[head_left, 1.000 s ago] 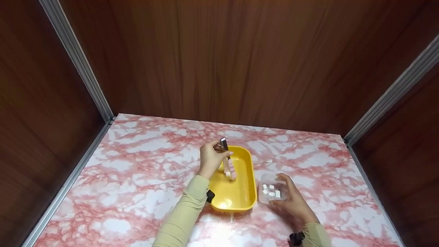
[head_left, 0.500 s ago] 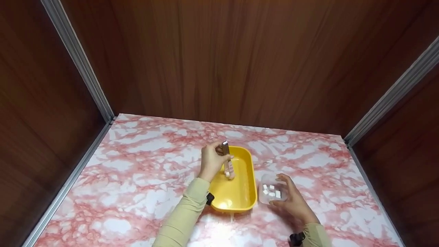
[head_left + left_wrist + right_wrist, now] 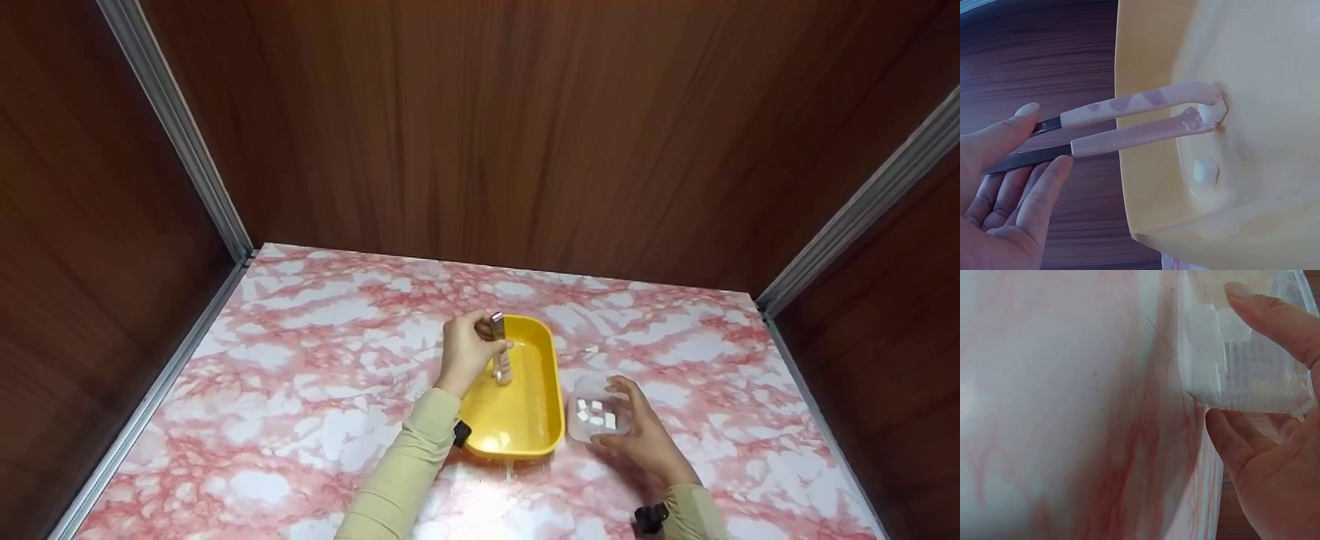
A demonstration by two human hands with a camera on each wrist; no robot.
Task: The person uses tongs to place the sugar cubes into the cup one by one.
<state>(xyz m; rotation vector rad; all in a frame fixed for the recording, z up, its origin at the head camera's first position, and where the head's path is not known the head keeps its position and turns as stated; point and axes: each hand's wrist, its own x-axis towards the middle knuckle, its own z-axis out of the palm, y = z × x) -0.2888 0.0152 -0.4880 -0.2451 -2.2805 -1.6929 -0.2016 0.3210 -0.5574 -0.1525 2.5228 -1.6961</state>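
Observation:
My left hand (image 3: 469,351) pinches a pair of tongs (image 3: 1129,107) by the dark metal handle, thumb on one arm and fingers on the other. The pink tips reach down into a yellow basin (image 3: 517,439), where they sit around a white cube (image 3: 1212,112). A second white cube (image 3: 1206,171) lies in the basin close to the tips. At the basin's right, my right hand (image 3: 649,439) holds a clear plastic container (image 3: 1264,377) by its sides, thumb on one and fingers on the other. Several white cubes (image 3: 596,406) lie in that container.
Red and white marbled sheeting covers the table (image 3: 300,405). A small white bit (image 3: 592,349) lies on it beyond the container. Brown wood-grain panels (image 3: 480,135) stand at the back and both sides, with metal rails (image 3: 180,135) at the corners.
The arms of the tongs have come closer together in my left hand, which has shifted slightly to the right. My right hand keeps its hold on the container.

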